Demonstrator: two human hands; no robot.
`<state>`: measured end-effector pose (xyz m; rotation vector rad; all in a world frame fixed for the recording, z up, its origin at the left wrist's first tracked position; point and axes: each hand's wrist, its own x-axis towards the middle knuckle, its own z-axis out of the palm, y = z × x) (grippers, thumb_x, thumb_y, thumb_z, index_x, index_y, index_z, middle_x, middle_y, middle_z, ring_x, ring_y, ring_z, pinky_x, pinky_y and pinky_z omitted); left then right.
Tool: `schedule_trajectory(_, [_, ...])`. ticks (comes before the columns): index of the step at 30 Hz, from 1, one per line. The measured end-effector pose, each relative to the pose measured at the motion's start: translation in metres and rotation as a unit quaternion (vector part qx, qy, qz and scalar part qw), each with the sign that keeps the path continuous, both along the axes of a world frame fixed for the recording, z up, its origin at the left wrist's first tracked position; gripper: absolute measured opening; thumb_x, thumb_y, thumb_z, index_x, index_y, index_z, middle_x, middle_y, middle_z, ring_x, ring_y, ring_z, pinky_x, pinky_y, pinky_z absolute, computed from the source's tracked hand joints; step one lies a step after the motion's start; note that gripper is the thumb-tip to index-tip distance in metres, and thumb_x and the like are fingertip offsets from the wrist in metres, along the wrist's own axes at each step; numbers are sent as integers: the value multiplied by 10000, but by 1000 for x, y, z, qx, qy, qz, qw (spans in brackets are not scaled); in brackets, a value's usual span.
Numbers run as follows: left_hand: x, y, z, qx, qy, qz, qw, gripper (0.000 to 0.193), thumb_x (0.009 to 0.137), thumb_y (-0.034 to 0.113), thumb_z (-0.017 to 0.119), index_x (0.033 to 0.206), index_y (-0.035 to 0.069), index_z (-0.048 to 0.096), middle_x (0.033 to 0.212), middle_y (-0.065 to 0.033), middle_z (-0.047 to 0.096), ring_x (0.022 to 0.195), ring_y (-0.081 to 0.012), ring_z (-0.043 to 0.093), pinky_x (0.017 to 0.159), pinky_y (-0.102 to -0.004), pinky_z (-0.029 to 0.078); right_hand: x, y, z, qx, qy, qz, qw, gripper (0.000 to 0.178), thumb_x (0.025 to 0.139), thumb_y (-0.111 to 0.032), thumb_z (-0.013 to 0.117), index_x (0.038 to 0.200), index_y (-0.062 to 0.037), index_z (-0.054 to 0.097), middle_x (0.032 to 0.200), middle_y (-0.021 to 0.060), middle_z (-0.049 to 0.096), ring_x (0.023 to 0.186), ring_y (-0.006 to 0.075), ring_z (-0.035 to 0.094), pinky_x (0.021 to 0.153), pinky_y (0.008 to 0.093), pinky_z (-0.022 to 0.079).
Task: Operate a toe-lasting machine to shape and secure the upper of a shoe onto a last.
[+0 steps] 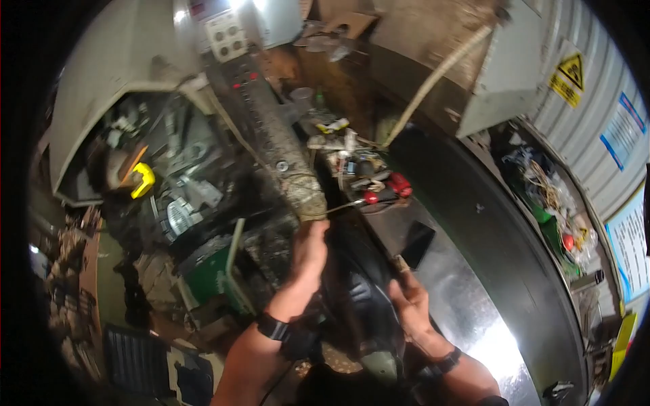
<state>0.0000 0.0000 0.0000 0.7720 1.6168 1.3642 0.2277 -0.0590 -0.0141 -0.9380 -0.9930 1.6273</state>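
My left hand (pixel 309 252) reaches up to the lower end of a grimy, dust-caked machine panel (pixel 284 152) and closes around a thin metal wire (pixel 342 205). The wire runs right toward red-handled tools (pixel 396 184). My right hand (pixel 410 303) is lower and to the right, closed on a small tool with a brownish tip (pixel 401 263). That tip sits just below a flat black rectangular object (pixel 414 245) lying on the dark machine surface. A black band is on each wrist.
An open machine bay (pixel 169 183) with a yellow part (pixel 143 180) lies at left, beside a green box (pixel 210 274). A cluttered ledge of small tools (pixel 352 162) is ahead. A shiny curved metal sheet (pixel 474 298) and corrugated wall with signs (pixel 596 101) are at right.
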Motion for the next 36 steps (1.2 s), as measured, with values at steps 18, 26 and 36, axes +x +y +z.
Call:
schedule_trajectory(18, [-322,-175,66,191,-132,300,925,309,995,182,625,1216,-31,664,1104,-54,699,924,-116,628,856,-269,508,-376,-34,38,-114,92,169,975,431,985,-140,652,1350,51,526,1086,111,704,867,118,658,740,253,554])
schedule_trajectory(26, [-321,-171,51,145,-385,175,895,424,1051,360,425,1175,27,656,1086,-96,705,970,-252,664,924,-384,513,-437,-10,38,-195,84,120,970,334,961,-148,676,1246,0,584,1001,75,697,790,143,665,701,311,580])
schedule_trajectory(36, [-362,-143,11,177,-411,142,883,391,1025,308,448,1206,10,625,1107,-139,685,954,-270,672,873,-393,550,-473,21,23,-208,81,98,970,113,985,-110,624,1046,-16,618,969,42,667,843,138,656,733,300,569])
